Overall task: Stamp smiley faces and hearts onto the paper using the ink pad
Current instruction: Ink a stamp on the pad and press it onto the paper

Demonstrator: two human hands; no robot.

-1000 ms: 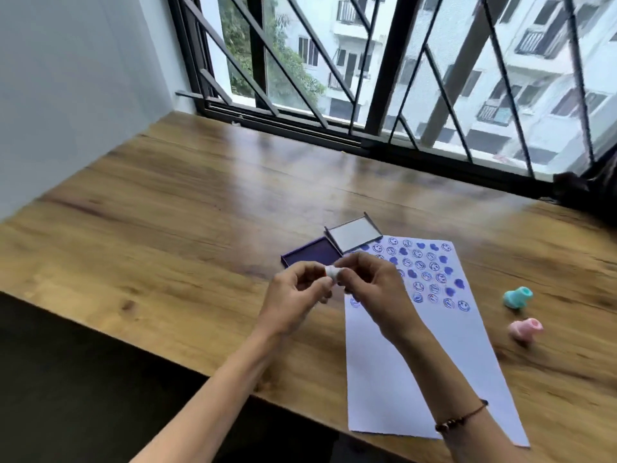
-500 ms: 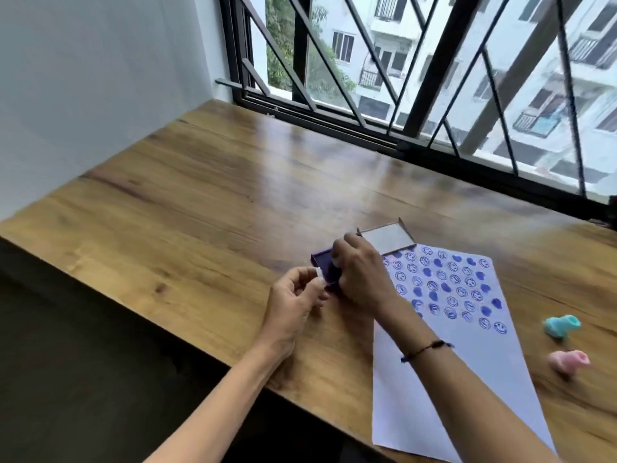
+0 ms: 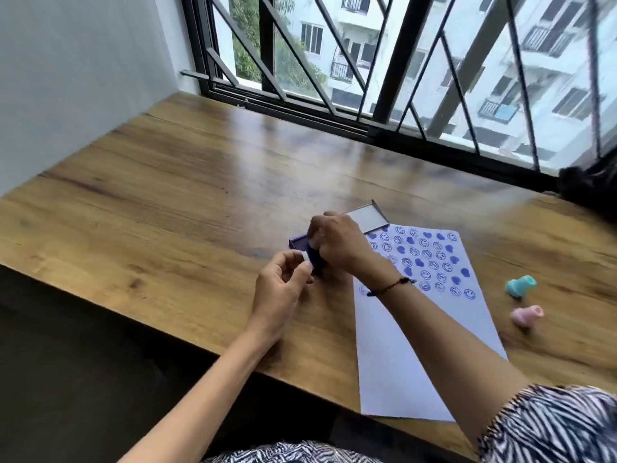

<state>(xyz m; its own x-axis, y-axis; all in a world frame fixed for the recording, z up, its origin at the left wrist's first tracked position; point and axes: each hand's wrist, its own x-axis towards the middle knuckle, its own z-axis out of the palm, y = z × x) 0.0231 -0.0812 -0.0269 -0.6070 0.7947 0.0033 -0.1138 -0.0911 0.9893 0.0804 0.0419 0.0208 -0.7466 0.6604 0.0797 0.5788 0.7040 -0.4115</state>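
Observation:
A white sheet of paper lies on the wooden table, its far part filled with rows of blue smiley faces and hearts. Left of it sits the open purple ink pad, its lid tilted back. My right hand is closed over the pad, fingers pointing down onto it; whatever it grips is mostly hidden. My left hand hovers just in front of the pad, pinching a small white piece between thumb and fingertips.
Two small stampers lie on the table right of the paper: a teal one and a pink one. A barred window runs along the far edge. The table's near edge drops off to a dark floor.
The hands were together in front of the pad, both on the small white piece. They parted: my right hand moved onto the ink pad, my left kept the white piece. The camera view shifted left.

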